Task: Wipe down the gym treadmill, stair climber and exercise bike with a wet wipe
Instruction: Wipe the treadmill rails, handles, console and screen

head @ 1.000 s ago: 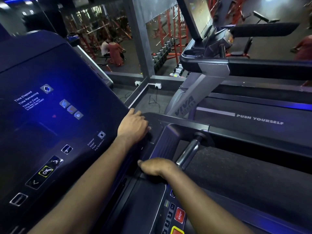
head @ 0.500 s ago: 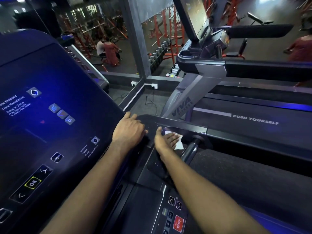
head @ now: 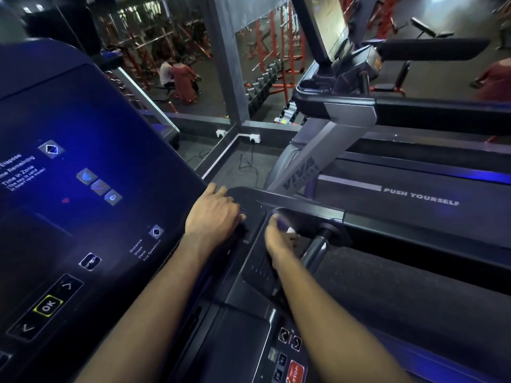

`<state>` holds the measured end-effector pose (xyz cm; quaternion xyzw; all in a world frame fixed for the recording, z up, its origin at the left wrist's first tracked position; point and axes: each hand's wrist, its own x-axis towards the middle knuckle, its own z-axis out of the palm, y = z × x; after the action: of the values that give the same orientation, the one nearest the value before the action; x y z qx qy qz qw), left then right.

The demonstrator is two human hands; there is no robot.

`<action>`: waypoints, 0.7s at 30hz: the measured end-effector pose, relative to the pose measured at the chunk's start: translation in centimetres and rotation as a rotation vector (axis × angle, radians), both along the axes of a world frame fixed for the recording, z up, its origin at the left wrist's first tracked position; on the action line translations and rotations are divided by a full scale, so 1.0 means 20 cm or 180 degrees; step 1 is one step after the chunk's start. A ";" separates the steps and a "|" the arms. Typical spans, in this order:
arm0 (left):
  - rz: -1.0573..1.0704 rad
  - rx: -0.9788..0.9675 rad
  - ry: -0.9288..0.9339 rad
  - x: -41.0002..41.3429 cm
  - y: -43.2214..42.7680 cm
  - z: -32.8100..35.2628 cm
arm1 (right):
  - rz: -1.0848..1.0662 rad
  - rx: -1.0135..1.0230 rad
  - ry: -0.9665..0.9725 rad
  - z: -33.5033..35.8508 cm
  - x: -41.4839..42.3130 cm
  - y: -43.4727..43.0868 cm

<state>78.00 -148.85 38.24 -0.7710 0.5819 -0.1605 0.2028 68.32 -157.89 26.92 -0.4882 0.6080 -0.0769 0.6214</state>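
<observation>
The left hand [head: 213,217] lies palm down on the right edge of the dark glossy console panel [head: 91,167], fingers relaxed and gripping nothing. The panel carries blue-lit touch icons and a yellow-outlined OK key [head: 48,305].

The right hand [head: 279,236] is positioned in the black moulded recess [head: 279,212] just right of the left hand. It is motion-blurred. A corner of the white wet wipe [head: 291,230] shows at its fingers, against the recess surface. Whether the fingers curl round the wipe or press it flat cannot be determined.

The chrome cylindrical grip bar [head: 315,250] sits just beside the right hand. The red STOP button [head: 296,371] lies below the right forearm. The adjacent grey treadmill [head: 420,197], marked PUSH YOURSELF, stands to the right.
</observation>
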 end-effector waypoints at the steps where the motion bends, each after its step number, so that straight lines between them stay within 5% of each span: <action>1: -0.0026 -0.0017 -0.0019 0.01 -0.01 -0.01 | 0.0125 -0.0062 0.0070 -0.05 -0.01 0.07; 4: -0.0038 -0.0032 -0.0043 0.01 -0.01 -0.01 | 0.0245 0.0043 0.0107 -0.12 0.03 0.15; 9: -0.0030 -0.0024 -0.0029 0.01 -0.01 -0.02 | -0.0633 -0.0028 -0.0232 0.08 0.18 -0.06; 16: -0.0058 -0.0066 -0.0007 0.02 0.00 -0.03 | -0.3131 -0.0156 -0.1425 0.21 0.25 -0.20; 19: -0.0073 -0.0097 0.0005 0.03 -0.01 -0.03 | -0.2844 -0.0230 -0.1302 0.18 0.24 -0.17; 21: -0.0108 -0.0135 -0.0045 0.03 -0.01 -0.03 | -0.1823 -0.0322 -0.0953 0.16 0.25 -0.09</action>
<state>78.55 -149.05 37.59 -0.7640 0.5899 -0.1818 0.1878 73.31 -159.60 30.09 -0.3109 0.6180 -0.3495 0.6319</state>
